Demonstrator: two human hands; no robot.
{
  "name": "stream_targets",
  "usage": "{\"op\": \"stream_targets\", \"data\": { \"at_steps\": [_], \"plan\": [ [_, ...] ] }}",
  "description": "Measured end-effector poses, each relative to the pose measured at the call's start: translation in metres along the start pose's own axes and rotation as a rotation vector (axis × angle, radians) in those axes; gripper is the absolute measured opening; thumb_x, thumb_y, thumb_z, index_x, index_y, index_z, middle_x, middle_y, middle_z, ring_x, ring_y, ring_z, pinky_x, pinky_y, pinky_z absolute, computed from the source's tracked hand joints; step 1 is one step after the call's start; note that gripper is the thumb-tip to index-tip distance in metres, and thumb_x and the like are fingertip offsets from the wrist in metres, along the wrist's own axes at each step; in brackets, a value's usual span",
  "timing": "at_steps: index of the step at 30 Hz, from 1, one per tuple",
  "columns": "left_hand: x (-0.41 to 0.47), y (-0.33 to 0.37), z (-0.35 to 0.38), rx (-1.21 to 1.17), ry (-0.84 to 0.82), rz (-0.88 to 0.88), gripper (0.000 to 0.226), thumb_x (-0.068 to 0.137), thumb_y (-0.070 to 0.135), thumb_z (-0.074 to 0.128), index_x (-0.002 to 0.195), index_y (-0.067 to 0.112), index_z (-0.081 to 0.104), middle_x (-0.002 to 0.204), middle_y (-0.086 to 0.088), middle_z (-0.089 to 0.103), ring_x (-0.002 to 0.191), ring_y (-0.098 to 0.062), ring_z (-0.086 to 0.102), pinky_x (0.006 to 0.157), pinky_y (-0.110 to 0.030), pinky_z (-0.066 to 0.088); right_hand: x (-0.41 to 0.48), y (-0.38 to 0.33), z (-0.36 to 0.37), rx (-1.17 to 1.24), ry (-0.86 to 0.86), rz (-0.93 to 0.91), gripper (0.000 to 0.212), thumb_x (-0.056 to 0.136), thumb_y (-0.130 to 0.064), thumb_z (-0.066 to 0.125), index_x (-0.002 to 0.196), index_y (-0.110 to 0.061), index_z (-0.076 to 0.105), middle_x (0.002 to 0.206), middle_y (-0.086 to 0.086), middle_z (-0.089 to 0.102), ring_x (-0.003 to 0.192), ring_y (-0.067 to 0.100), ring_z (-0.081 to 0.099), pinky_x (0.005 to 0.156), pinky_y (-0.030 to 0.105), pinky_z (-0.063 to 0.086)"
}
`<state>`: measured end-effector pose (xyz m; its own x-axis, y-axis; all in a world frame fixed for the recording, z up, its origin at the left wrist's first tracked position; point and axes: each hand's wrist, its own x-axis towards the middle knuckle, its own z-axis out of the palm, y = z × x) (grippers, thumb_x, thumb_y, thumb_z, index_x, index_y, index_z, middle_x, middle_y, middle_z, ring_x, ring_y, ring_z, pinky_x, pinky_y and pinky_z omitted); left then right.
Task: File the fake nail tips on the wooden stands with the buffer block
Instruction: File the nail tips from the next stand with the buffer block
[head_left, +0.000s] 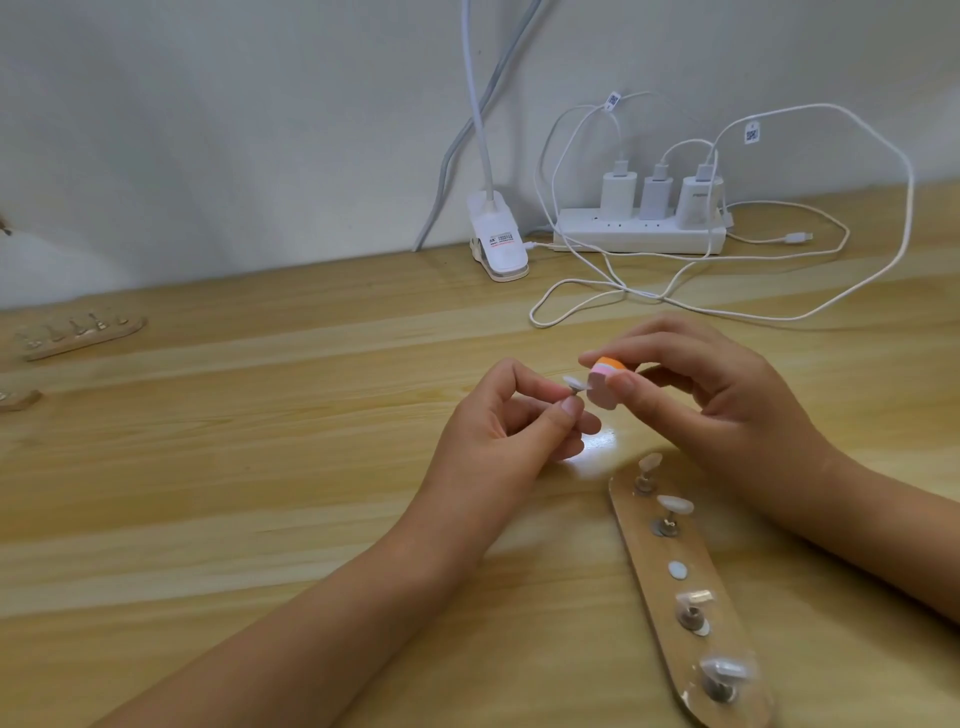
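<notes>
Above the smooth wooden counter (260, 493), the left hand (511, 421) has its grip pinched on a tiny peg with a clear nail tip (730, 383), just beside the orange, pink and white buffer block (759, 382) in the right hand (727, 395) grip, near the long wooden stand (660, 597); the label on the white lamp clip (498, 239) is too small to read.

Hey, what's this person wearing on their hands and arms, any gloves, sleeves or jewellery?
Nothing shows. The left hand and right hand are bare, with no gloves or rings, and the nails in view look plain. The left forearm and right forearm are uncovered to the picture's edge: no sleeve, watch or bracelet in view.
</notes>
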<state>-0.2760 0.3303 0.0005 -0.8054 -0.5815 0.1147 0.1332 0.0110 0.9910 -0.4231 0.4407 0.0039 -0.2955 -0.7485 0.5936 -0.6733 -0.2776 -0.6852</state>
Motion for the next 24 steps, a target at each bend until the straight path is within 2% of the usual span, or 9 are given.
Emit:
{"op": "stream_targets", "data": {
  "at_steps": [2, 5, 8, 10, 14, 22, 24],
  "plan": [
    [0.0000, -0.0001, -0.0001, 0.005, 0.004, -0.001, 0.011, 0.094, 0.008, 0.061, 0.085, 0.011, 0.056, 0.078, -0.003, 0.074, 0.076, -0.009, 0.068, 0.073, -0.019, 0.054, 0.0004, 0.0006, 0.0003, -0.021, 0.000, -0.032, 0.018, 0.095, -0.029, 0.065, 0.106, -0.017, 0.070, 0.102, 0.001, 0.064, 0.094, 0.016, 0.064, 0.080, 0.021, 0.053],
    [0.0000, -0.0004, 0.0000, 0.008, 0.010, -0.007, 0.011, 0.093, 0.009, 0.061, 0.084, 0.012, 0.056, 0.079, -0.003, 0.075, 0.076, -0.009, 0.069, 0.073, -0.019, 0.055, 0.0006, 0.0000, -0.0002, -0.001, -0.004, 0.007, 0.017, 0.093, -0.028, 0.063, 0.105, -0.019, 0.071, 0.101, 0.001, 0.064, 0.093, 0.015, 0.065, 0.080, 0.024, 0.054],
    [0.0006, -0.0003, 0.0000, 0.011, 0.015, -0.008, 0.013, 0.093, 0.010, 0.062, 0.082, 0.015, 0.057, 0.079, -0.003, 0.075, 0.076, -0.010, 0.069, 0.074, -0.020, 0.055, 0.0009, 0.0000, -0.0009, -0.026, 0.014, -0.041, 0.018, 0.095, -0.027, 0.064, 0.106, -0.014, 0.071, 0.102, 0.001, 0.064, 0.094, 0.015, 0.064, 0.080, 0.020, 0.052],
    [0.0007, -0.0001, -0.0001, 0.008, 0.015, -0.006, 0.013, 0.093, 0.009, 0.062, 0.082, 0.014, 0.056, 0.079, -0.004, 0.074, 0.076, -0.010, 0.069, 0.074, -0.020, 0.055, 0.0009, -0.0007, -0.0005, -0.010, -0.005, -0.007, 0.018, 0.092, -0.028, 0.065, 0.105, -0.016, 0.071, 0.101, 0.003, 0.064, 0.093, 0.015, 0.064, 0.081, 0.023, 0.054],
    [0.0005, -0.0004, 0.0000, -0.005, 0.017, -0.013, 0.012, 0.093, 0.009, 0.062, 0.084, 0.012, 0.056, 0.078, -0.004, 0.074, 0.076, -0.010, 0.069, 0.073, -0.020, 0.054, 0.0012, -0.0010, -0.0002, -0.040, 0.016, -0.057, 0.019, 0.090, -0.023, 0.065, 0.105, -0.012, 0.071, 0.101, 0.002, 0.064, 0.092, 0.012, 0.063, 0.081, 0.015, 0.050],
    [0.0005, -0.0008, 0.0001, -0.004, 0.012, -0.002, 0.011, 0.093, 0.008, 0.061, 0.084, 0.011, 0.056, 0.078, -0.003, 0.074, 0.078, -0.008, 0.070, 0.073, -0.019, 0.054, 0.0013, 0.0010, 0.0007, -0.036, -0.016, -0.014, 0.020, 0.087, -0.022, 0.065, 0.105, -0.016, 0.071, 0.099, 0.002, 0.064, 0.091, 0.010, 0.064, 0.081, 0.014, 0.049],
    [0.0007, -0.0011, 0.0001, 0.004, 0.010, -0.004, 0.011, 0.093, 0.009, 0.062, 0.084, 0.012, 0.056, 0.078, -0.003, 0.075, 0.078, -0.009, 0.070, 0.073, -0.019, 0.055, 0.0011, 0.0013, 0.0007, -0.051, 0.004, -0.046, 0.021, 0.088, -0.019, 0.065, 0.106, -0.012, 0.071, 0.100, 0.004, 0.064, 0.092, 0.013, 0.064, 0.081, 0.015, 0.050]
  ]
}}
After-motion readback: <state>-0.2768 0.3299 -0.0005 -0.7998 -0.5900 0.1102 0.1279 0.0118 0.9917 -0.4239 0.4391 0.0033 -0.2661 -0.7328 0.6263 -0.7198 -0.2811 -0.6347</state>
